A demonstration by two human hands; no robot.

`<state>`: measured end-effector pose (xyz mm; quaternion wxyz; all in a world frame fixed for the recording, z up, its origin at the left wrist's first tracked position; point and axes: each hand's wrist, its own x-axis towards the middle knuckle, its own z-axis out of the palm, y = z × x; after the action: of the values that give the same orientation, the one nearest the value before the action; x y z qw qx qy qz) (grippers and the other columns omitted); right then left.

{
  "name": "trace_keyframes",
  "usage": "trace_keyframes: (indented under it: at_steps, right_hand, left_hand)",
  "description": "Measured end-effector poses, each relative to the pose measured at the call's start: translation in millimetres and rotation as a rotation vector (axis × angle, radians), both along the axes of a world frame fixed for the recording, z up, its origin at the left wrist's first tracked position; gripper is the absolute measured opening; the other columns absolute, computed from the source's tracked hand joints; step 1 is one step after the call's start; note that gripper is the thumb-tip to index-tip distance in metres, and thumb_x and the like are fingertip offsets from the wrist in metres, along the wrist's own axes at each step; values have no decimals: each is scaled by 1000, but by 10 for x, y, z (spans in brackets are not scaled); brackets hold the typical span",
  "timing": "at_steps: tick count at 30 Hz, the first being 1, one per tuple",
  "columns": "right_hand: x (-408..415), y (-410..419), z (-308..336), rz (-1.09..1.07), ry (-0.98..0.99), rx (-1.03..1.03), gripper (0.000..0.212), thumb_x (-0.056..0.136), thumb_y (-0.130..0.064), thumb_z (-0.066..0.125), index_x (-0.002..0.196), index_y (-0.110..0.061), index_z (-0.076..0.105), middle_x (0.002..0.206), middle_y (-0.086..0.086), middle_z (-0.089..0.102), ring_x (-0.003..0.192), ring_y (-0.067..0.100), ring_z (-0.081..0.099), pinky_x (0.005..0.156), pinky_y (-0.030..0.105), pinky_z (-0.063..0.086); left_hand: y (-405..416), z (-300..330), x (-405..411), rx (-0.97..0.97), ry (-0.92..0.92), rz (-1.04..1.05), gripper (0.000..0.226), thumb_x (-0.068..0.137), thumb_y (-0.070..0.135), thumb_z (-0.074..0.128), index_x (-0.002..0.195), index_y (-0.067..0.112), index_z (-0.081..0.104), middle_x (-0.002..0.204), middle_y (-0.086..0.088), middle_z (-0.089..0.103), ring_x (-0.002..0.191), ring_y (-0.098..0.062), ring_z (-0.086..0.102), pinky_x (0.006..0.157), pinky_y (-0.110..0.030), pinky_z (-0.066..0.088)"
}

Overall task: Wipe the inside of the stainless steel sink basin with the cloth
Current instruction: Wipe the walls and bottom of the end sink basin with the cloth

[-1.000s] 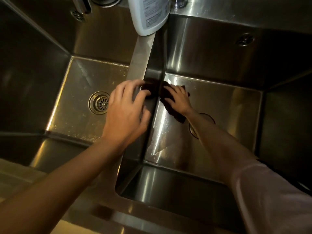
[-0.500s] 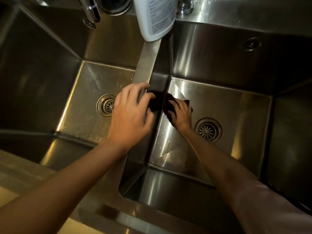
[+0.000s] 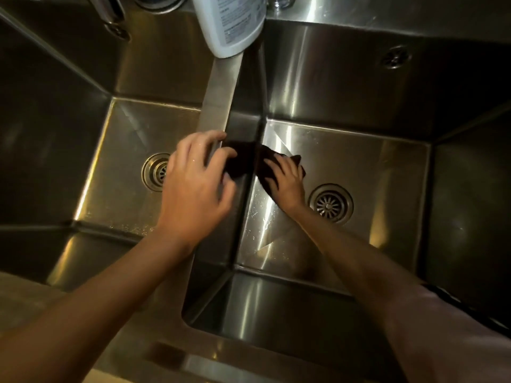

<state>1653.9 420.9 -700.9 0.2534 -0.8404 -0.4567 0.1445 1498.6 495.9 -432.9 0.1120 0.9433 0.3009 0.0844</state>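
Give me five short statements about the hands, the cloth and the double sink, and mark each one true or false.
1. The right hand presses a dark cloth onto the floor of the right basin. True.
2. The left hand is holding the white bottle. False: it rests on the divider between the basins; the bottle stands untouched at the divider's far end.
3. Each basin has a round drain. True.
4. The cloth covers the right drain. False: it lies to the left of it, at the divider wall.
5. Water is running from the faucet. False: no stream is visible.
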Motion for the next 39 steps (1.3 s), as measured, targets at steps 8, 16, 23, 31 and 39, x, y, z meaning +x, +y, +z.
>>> trace_keyframes:
  at_steps: [8,16,23,31,39]
  right_hand:
    - [661,491,98,-192,67,-61,45,90,-26,53,135,-27,50,142,0,44,130,24,39,111,40,30]
    - [1152,-325,97,-586,13,-109,46,91,-26,49,137,-26,47,144,5,42,132,28,37,108,43,32]
    - [1047,-378,109,-773,32,-63,46,93,-29,47,138,-19,48,145,10,42,130,32,38,111,38,27]
    - [-120,121,155,-32,103,-26,43,91,-28,55,134,-22,53,138,7,49,127,27,44,108,38,33]
    - [-253,-922,133,316,92,26,42,89,-20,62,129,-14,58,133,12,54,126,32,48,106,45,37]
  left_hand:
    - [22,-17,-14,16,4,7,29,81,12,56,109,8,61,131,-11,49,120,-29,42,92,-41,39]
    - [32,-56,-30,6,0,7,29,81,12,58,110,10,60,132,-9,45,122,-28,40,91,-49,44]
    - [31,-67,-25,22,-6,8,28,82,12,58,110,10,60,131,-9,46,122,-27,39,91,-42,40]
    - [13,-35,-17,17,7,15,27,81,11,60,108,9,60,132,-9,46,123,-27,38,90,-41,40]
    - [36,-36,-23,6,14,16,27,83,16,55,108,12,59,133,-7,44,125,-26,35,93,-42,40]
